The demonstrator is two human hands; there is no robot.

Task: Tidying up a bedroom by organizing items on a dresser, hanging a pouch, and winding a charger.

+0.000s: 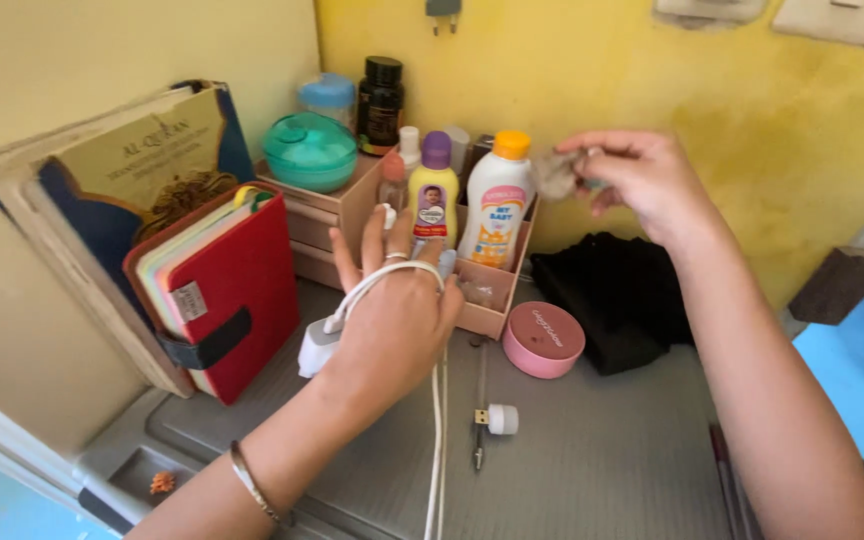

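White cable (438, 400) was the item in hand, head view only.

Packages first. Far centre, against the yellow wall: a pink organiser box (487, 290) held a yellow bottle with purple cap (433, 190) and, to its right, a taller white bottle with orange cap (497, 200), both with colourful printed labels showing a baby motif. A slim clear bottle with a white cap (393, 178) stood left of them. On the left part of the organiser sat a teal round lidded container (309, 150), with a dark jar with black lid (381, 100) and a blue-lidded tub (329, 95) behind it. Far left, a large book (122, 170) leaned on the wall with a red binder (227, 290) in front. A pink round case (543, 339) lay on the grey surface (592, 460), right of the organiser, with black cloth (617, 295) beyond it.

Cable: white, thin, looped over the back of the left hand (392, 320) and trailing toward the near edge. White plug block (317, 345) just left of that hand. A small white USB adapter (497, 419) lay apart, right of the cable.

Left hand: fingers spread open, cable draped across it, not clenched. Right hand (642, 175): raised at far right, fingertips pinched on a small greyish scrap (557, 172), too blurred to identify.
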